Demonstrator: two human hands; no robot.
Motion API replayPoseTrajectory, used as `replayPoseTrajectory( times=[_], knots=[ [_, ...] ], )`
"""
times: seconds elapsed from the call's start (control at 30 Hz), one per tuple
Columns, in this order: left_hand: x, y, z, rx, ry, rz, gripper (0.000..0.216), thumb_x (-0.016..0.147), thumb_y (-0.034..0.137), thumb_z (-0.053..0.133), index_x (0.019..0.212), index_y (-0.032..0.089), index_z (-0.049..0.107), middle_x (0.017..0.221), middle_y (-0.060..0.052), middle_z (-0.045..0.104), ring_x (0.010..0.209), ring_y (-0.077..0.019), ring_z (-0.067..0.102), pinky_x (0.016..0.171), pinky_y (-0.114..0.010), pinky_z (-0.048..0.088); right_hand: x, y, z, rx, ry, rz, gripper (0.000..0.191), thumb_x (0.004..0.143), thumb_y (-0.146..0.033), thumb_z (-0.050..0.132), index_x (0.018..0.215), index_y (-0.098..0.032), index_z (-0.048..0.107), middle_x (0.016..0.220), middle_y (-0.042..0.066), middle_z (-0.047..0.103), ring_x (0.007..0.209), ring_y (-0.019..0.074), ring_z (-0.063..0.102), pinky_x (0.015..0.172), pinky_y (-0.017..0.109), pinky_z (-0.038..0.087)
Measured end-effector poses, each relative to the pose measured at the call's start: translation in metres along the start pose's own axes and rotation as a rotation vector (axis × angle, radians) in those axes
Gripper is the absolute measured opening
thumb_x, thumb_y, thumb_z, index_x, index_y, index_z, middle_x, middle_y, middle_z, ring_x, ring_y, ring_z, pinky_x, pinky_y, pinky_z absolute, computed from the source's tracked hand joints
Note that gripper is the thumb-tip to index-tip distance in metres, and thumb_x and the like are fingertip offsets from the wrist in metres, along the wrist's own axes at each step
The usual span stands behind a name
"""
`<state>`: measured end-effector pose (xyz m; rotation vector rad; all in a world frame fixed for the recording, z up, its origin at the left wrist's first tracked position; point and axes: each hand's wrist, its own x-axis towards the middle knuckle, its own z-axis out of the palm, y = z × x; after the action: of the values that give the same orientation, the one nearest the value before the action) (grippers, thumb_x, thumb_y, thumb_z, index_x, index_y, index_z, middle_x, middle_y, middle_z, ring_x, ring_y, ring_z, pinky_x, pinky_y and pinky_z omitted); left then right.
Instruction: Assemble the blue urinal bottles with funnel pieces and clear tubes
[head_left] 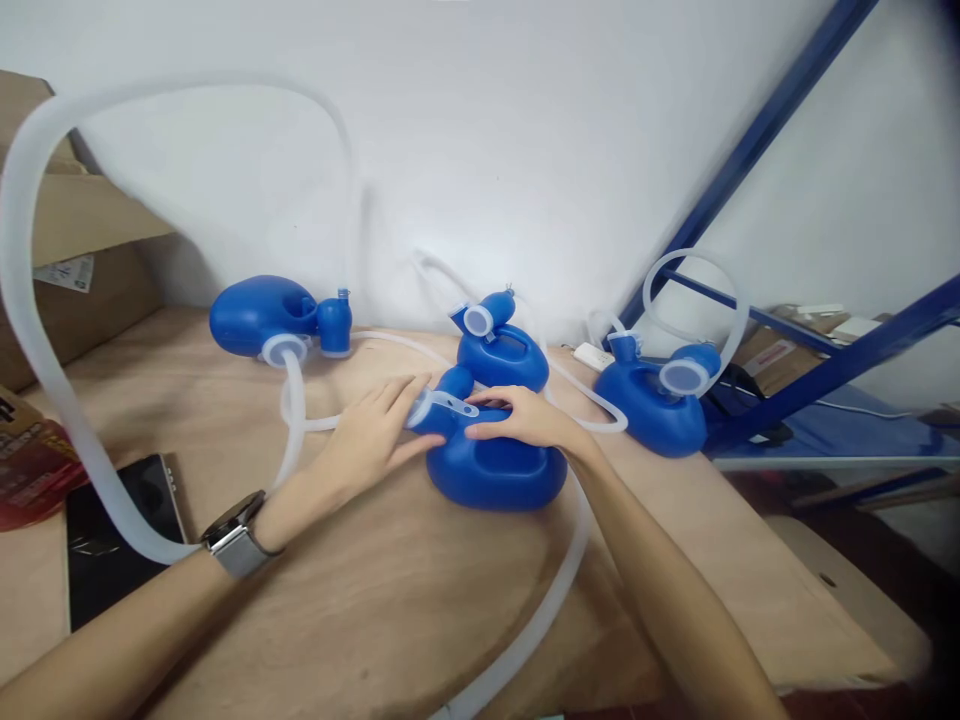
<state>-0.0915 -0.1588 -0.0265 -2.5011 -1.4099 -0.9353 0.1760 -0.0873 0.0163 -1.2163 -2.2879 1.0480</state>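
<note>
Middle of the wooden bench [375, 600]: squat blue plastic container [487, 475], left hand [371, 432] grip spread at its neck, right hand [525, 418] grip open, flat on top. The looped translucent hose [574, 545] could tug it askew.

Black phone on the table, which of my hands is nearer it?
Left. The left hand is at the neck of the near blue jug, right of the phone; the right hand lies atop that jug, farther right.
</note>
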Motion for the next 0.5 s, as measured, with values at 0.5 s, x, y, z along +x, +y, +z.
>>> replayPoseTrajectory(
  times=[0.5],
  knots=[
    [-0.003,0.016,0.010,-0.137,0.086,-0.002,0.064,0.104,0.035,0.056,0.162,0.022,0.032,0.153,-0.018,0.058,0.137,-0.0350,0.059,0.113,-0.054,0.051,-0.003,-0.011,0.007,-0.162,0.052,0.083,0.071,0.068,-0.068,0.089,0.127,-0.029,0.080,0.134,0.007,0.076,0.128,0.0406,0.067,0.111,0.051,0.050]
  ],
)
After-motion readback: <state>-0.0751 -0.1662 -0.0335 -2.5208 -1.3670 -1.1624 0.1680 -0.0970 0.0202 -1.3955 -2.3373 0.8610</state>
